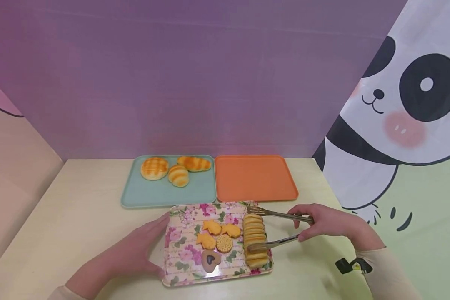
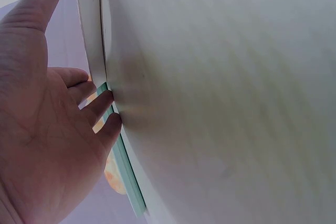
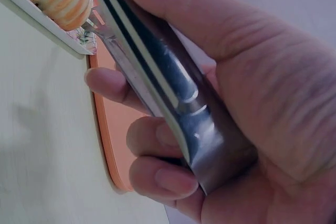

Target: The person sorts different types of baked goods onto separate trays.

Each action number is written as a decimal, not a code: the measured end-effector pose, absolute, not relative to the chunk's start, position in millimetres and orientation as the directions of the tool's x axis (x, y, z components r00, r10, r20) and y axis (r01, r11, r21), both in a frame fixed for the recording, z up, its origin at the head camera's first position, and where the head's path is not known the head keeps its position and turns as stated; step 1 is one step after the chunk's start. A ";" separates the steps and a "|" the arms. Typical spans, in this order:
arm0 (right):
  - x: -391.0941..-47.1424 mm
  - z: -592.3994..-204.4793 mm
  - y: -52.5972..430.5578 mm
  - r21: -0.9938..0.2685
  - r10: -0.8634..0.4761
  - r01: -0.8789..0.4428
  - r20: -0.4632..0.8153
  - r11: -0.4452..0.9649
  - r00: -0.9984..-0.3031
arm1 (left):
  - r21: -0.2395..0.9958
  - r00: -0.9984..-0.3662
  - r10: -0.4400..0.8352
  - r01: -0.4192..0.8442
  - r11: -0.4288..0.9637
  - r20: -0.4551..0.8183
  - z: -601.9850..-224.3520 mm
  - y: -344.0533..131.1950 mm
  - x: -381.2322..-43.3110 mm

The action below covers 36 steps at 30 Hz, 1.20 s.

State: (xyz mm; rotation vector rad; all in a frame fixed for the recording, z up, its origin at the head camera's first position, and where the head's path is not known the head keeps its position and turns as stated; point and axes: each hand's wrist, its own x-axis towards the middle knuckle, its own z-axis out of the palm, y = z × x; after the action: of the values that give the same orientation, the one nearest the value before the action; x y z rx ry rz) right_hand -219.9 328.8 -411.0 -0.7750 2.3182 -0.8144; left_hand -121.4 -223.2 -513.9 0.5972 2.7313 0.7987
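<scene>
A flowered tray (image 1: 187,273) lies on the table in front of me. My left hand (image 1: 131,250) is along its left edge, fingers extended and thumb apart near the front corner; in the left wrist view its palm (image 2: 47,129) is bare. With my right hand (image 1: 330,221) I grip metal tongs (image 1: 285,215), their arms spread. The forked tip is at the far end of a long ridged bread (image 1: 254,231), and the rounded tip overlaps its front part. Fish-shaped biscuits (image 1: 206,241), a round biscuit (image 1: 224,243) and a heart-shaped biscuit (image 1: 211,261) lie left of the bread.
Behind the flowered tray stand a light blue tray (image 1: 153,198) with a round bun (image 1: 154,168), a small roll (image 1: 178,176) and a longer bread (image 1: 194,163), and an orange tray (image 1: 256,179) to its right. A purple wall (image 1: 195,83) rises behind the table.
</scene>
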 end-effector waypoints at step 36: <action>-225.8 -424.1 320.9 -0.666 -0.661 -0.389 -0.211 0.637 -0.720 | 0.549 -0.885 0.457 0.340 0.763 -0.087 -512.6 -225.5 -122.8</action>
State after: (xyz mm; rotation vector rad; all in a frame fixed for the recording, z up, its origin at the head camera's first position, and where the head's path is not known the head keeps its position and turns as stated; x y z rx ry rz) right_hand -225.8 320.9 -424.1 -0.8262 2.4189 -0.8372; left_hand -122.8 -225.5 -512.6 0.6289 2.7438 0.7924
